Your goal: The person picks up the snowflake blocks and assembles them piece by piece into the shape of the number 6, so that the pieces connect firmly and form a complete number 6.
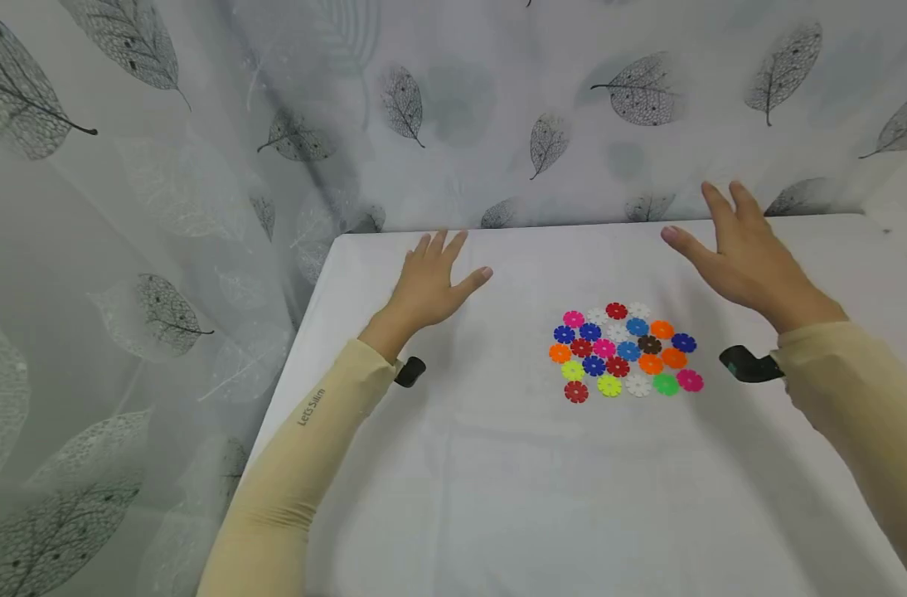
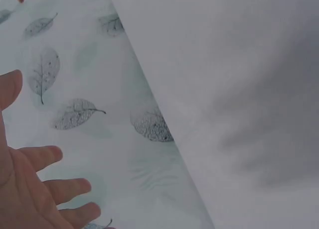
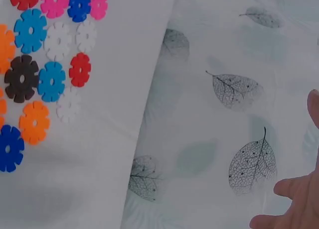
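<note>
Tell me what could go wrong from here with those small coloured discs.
The discs lie close together on the table, so fingers picking up one might nudge its neighbours. The white discs have little contrast with the white table and could be overlooked. A black device juts from the sleeve by the right hand, on the discs' side, so it might brush them if that arm comes down and inward.

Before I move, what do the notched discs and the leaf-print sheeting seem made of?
Notched discs: probably matte plastic; flat, uniform colours and crisp slots suggest moulding.
Leaf-print sheeting: smooth film or fabric, unclear which; it looks slightly translucent.
</note>
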`<action>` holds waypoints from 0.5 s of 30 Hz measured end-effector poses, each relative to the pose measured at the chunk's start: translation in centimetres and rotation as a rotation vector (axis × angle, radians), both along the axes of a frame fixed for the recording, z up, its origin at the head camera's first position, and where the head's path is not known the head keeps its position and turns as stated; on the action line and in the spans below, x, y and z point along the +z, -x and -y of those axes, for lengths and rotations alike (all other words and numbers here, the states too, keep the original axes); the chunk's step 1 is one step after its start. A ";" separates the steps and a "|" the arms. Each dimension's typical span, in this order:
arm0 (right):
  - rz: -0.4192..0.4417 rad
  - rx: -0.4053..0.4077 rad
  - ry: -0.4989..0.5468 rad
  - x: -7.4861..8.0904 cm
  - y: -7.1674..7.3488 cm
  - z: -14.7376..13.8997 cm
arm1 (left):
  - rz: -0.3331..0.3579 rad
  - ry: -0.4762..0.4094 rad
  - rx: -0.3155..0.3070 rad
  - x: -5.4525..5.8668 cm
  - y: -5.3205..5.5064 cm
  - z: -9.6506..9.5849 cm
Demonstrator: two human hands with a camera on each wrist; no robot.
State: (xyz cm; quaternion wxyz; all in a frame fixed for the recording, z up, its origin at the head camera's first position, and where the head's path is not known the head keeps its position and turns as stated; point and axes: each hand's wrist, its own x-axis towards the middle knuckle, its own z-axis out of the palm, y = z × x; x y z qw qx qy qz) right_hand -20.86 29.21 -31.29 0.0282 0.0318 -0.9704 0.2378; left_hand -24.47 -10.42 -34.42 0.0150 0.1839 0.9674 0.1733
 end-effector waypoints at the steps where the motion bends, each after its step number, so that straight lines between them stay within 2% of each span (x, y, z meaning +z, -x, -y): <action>1: 0.005 0.001 0.029 -0.1 0.0 0.0 | 0.013 -0.008 -0.010 -0.1 0.0 -0.3; 5: 0.030 -0.008 0.178 -1.1 -0.1 0.1 | 0.073 -0.047 -0.030 -0.7 -0.1 -1.6; 9: 0.086 -0.030 0.315 -2.5 -0.3 0.0 | 0.099 -0.062 -0.069 -1.4 -0.1 -3.0; 12: 0.131 -0.024 0.386 -3.6 -0.8 -0.2 | 0.117 -0.052 -0.106 -1.8 -0.3 -4.3; 15: 0.170 -0.010 0.413 -4.6 -1.3 -0.4 | 0.131 -0.033 -0.134 -2.3 -0.7 -5.5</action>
